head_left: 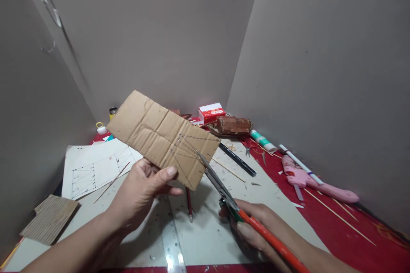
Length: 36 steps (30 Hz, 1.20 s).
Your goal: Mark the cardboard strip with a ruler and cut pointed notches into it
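My left hand (153, 181) grips the lower edge of a creased piece of cardboard (150, 123), thumb on its face. Dark drawn lines cross the right end of the cardboard, which is raised and tilted above the table. In my right hand (253, 222) is a pair of scissors (224, 190) with a red-orange handle and some green near the pivot. Its blades lie at the lined right end of the cardboard; whether they have cut into it I cannot tell. Beneath the cardboard, a dark red pencil or pen (189, 204) lies on the work surface.
On the left are a paper with a line drawing (83, 175) and corrugated cardboard pieces (49, 219). A clear ruler (173, 239) lies in front. A black marker (237, 160), a pink glue gun (317, 183) and thin sticks are on the right; a red box (211, 113) stands behind.
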### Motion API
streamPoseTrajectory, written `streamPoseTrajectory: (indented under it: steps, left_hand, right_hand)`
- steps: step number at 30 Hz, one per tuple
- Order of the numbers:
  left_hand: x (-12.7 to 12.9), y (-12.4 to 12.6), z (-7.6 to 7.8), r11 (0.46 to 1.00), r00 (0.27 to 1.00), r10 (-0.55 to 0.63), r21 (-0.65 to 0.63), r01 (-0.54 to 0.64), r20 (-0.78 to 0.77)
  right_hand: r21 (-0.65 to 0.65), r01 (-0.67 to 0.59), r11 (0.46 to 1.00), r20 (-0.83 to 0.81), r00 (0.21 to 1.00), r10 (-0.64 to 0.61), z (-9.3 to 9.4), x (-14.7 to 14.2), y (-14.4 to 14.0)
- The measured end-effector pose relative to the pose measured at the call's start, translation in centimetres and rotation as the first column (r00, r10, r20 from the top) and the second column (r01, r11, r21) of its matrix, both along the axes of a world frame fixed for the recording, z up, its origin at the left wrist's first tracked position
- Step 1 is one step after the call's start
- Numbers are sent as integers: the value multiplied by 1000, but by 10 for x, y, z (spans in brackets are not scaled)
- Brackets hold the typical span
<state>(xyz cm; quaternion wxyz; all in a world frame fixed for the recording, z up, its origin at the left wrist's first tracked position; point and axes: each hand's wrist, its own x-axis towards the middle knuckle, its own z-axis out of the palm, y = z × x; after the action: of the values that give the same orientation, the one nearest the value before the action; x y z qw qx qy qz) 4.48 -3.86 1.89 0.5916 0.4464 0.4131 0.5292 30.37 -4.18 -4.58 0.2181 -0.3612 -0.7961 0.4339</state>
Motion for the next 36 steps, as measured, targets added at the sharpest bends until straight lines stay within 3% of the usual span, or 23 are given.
streamPoseTrajectory:
  steps: [4, 10, 13, 16, 36]
  left_hand:
    - [2, -3, 1, 1000, 1000, 20, 21, -20, -8]
    - [1, -1, 4, 991, 990, 129, 32, -131, 51]
    - [4, -1, 4, 989, 987, 140, 36, -143, 84]
    - [7, -2, 4, 987, 985, 148, 54, -153, 92]
    - [22, -6, -3, 972, 975, 204, 99, -212, 86]
  right_hand:
    - [19, -9, 1000, -9, 1000, 9, -3, 2, 0]
    - [27, -3, 1000, -9, 1000, 3, 15, -1, -9]
    - [14, -62, 998, 9, 998, 61, 19, -2, -11]
    - [-6, -108, 994, 28, 994, 108, 17, -2, -11]
    - [-9, -69, 998, -26, 997, 69, 10, -6, -13]
